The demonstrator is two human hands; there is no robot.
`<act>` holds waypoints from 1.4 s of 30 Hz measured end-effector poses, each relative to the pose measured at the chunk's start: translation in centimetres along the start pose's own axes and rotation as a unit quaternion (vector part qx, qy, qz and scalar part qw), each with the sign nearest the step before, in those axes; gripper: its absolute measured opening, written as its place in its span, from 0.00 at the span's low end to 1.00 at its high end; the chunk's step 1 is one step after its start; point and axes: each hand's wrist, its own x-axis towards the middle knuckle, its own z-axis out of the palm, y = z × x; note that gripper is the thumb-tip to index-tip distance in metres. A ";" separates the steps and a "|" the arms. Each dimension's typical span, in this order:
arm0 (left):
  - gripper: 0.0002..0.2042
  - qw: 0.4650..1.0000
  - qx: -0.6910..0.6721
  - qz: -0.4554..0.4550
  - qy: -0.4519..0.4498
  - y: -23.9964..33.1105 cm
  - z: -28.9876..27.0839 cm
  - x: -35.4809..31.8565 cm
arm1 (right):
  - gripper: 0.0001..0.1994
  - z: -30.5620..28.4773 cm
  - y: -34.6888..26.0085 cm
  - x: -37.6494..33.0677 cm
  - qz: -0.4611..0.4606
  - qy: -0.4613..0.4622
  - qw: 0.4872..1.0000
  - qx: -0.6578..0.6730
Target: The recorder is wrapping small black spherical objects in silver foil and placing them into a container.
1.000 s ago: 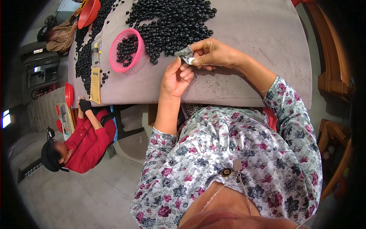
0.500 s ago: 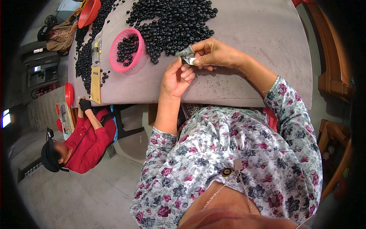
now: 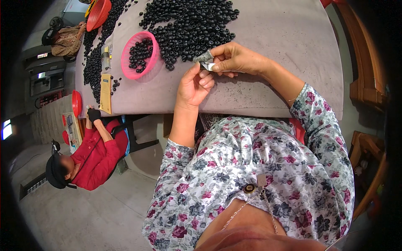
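Grey table (image 3: 268, 37): both hands (image 3: 209, 71) pinch a small, indistinct silvery piece (image 3: 206, 62)

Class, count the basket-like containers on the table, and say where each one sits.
2. A pink basket holding black beads sits left of the big bead pile. A red-orange basket lies at the table's far left end, cut by the frame edge. Others may lie out of view.
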 end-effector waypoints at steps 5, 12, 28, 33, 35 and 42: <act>0.11 1.000 0.006 -0.007 -0.008 0.1 0.1 0.0 | 0.11 -0.1 0.2 0.0 0.001 -0.002 1.000 0.005; 0.11 1.000 0.010 -0.015 -0.013 0.2 0.4 -0.1 | 0.12 -0.3 0.3 0.0 0.012 -0.010 1.000 0.017; 0.13 0.999 -0.037 0.008 -0.002 4.3 -0.3 -0.3 | 0.07 -0.6 0.8 0.5 0.026 0.040 0.996 0.071; 0.23 0.980 -0.006 0.174 0.097 13.1 0.8 0.0 | 0.07 -0.7 1.0 0.5 0.021 0.033 0.997 0.069; 0.23 0.960 0.129 0.208 0.135 12.7 0.6 0.5 | 0.07 -0.9 0.8 0.4 0.016 0.035 0.997 0.070; 0.06 0.658 0.650 0.303 0.230 4.9 -0.9 1.2 | 0.07 -0.5 0.7 0.3 0.022 0.032 0.998 0.056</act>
